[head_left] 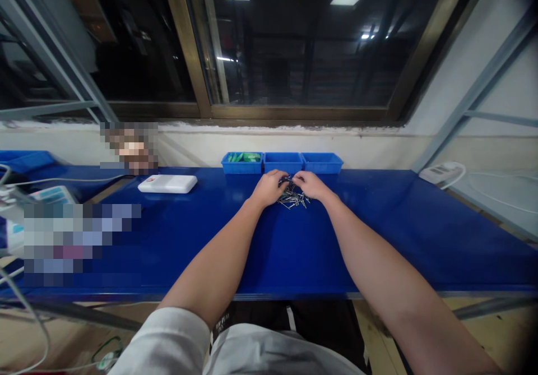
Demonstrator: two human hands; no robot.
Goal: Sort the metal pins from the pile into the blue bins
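Observation:
A loose pile of thin, shiny metal pieces like screws or nails (293, 198) lies on the blue tabletop (290, 246). On the pile's left side is my left hand (269, 189), its fingers curled inward over the pieces and the thumb close to them. From the right, my right hand (311, 185) reaches the pile's far edge with thumb and fingertips drawn together. Both hands look closed at the fingertips, but what lies between them is too small to make out. Just behind the hands stand blue bins.
The left bin (242, 167) holds green items; beside it stand the middle bin (283, 167) and right bin (323, 166). A white flat device (168, 184) lies left. At right is a white power strip (442, 171) with a cable. Blurred things fill the far left.

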